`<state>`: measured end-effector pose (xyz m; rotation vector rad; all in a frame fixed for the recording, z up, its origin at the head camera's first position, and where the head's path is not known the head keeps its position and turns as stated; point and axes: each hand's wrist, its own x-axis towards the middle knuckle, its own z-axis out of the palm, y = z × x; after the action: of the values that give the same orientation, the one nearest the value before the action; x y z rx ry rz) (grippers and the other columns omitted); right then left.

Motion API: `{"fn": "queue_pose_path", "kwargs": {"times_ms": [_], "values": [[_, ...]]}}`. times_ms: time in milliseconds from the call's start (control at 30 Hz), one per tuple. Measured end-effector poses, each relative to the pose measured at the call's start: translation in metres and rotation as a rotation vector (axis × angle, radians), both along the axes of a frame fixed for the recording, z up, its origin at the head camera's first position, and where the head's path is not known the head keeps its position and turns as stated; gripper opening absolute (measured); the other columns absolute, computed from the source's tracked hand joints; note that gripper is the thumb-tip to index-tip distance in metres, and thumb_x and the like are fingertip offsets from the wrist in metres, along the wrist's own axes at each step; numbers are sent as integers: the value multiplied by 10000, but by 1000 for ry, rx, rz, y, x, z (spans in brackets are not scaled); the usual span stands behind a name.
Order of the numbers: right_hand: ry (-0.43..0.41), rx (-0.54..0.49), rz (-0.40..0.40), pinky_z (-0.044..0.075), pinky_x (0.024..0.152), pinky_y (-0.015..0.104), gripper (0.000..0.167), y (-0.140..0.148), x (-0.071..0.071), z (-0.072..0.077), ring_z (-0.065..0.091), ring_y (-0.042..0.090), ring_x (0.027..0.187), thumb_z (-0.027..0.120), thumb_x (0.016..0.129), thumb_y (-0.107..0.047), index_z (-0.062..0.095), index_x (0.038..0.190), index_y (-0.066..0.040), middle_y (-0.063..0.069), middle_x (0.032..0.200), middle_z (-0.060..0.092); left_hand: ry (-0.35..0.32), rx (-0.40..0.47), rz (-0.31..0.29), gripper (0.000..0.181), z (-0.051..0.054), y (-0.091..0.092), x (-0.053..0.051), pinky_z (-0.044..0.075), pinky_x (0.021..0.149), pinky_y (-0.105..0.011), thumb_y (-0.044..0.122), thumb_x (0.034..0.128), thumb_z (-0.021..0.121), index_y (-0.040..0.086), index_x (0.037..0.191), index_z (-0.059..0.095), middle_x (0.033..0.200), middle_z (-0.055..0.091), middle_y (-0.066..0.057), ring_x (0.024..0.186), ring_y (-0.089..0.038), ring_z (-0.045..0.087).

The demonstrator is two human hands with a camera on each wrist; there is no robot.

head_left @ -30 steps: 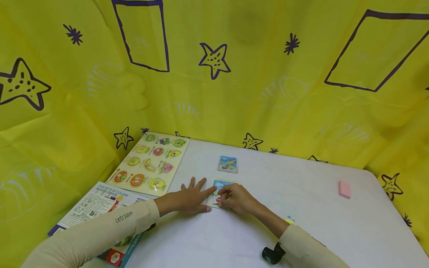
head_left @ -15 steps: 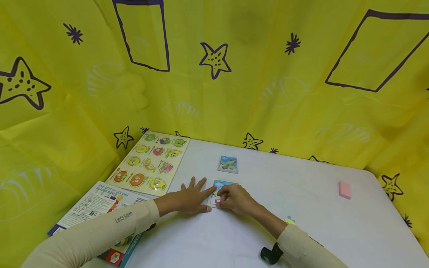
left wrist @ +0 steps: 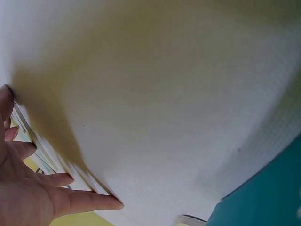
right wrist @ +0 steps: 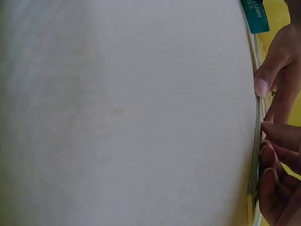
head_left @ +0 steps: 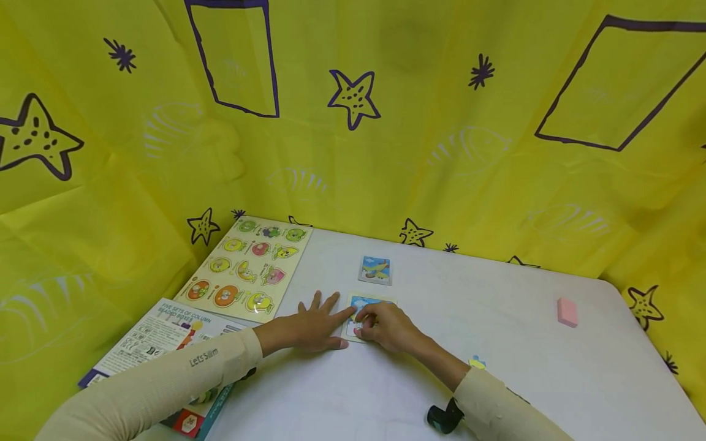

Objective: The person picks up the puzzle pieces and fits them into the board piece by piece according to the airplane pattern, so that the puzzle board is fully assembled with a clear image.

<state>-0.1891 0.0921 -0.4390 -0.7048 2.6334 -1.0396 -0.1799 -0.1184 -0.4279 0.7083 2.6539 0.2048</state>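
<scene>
A small picture puzzle (head_left: 361, 302) in a pale frame lies on the white table in the head view. My left hand (head_left: 309, 327) lies flat at its left side with fingers spread, the index fingertip touching the puzzle. From the right, my right hand (head_left: 390, 327) bends over the puzzle, thumb and curled fingers pinching a small puzzle piece (head_left: 357, 332) with red and white on it. Those fingers hide much of the picture. In the right wrist view, the right fingers (right wrist: 277, 136) sit at the puzzle board's edge (right wrist: 254, 174), close to the left thumb.
Behind the puzzle lies a small airplane picture puzzle (head_left: 375, 270). A loose yellow-and-blue piece (head_left: 477, 362) lies beside the right forearm. A pink block (head_left: 567, 312) is far right. A fruit board (head_left: 248, 263) and printed boxes (head_left: 160, 343) occupy the left. Yellow curtain (head_left: 353, 171) surrounds the table.
The right hand has shifted very slightly left over the puzzle, with the pinched piece now lying closer to the picture. The left hand stays in place.
</scene>
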Motion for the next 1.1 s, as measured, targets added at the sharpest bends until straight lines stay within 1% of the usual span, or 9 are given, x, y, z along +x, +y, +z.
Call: {"fn": "queue_pose_path", "kwargs": {"times_ms": [333, 600, 833, 1100], "values": [[21, -11, -12, 417, 589, 214, 149, -2, 0, -2, 543, 67, 659, 796, 863, -152, 744, 977, -72, -73, 719, 630, 8, -5, -3, 743, 0, 0, 0, 282, 1057, -766, 583, 963, 561, 269, 1587, 305, 1658, 197, -189, 1469, -582, 166], [2, 2, -20, 410, 588, 221, 242, -2, -1, -2, 545, 71, 659, 803, 859, -171, 735, 1068, -69, -74, 732, 635, 10, -8, -12, 744, -1, 0, -1, 283, 1055, -767, 589, 967, 549, 272, 1590, 295, 1659, 193, -189, 1466, -588, 163], [-3, 8, -11, 391, 562, 210, 173, -1, -3, -2, 531, 66, 644, 799, 863, -170, 756, 1014, -97, -79, 719, 618, 1, 4, -14, 744, 2, -1, 0, 277, 1058, -769, 584, 968, 552, 274, 1591, 290, 1663, 183, -189, 1469, -587, 152], [-8, 3, -10, 397, 583, 215, 179, -1, -2, -1, 537, 65, 651, 804, 857, -182, 749, 1004, -96, -82, 717, 623, 13, -16, -18, 736, 2, 0, 1, 291, 1054, -764, 589, 972, 541, 270, 1589, 297, 1658, 198, -189, 1465, -587, 170]]}}
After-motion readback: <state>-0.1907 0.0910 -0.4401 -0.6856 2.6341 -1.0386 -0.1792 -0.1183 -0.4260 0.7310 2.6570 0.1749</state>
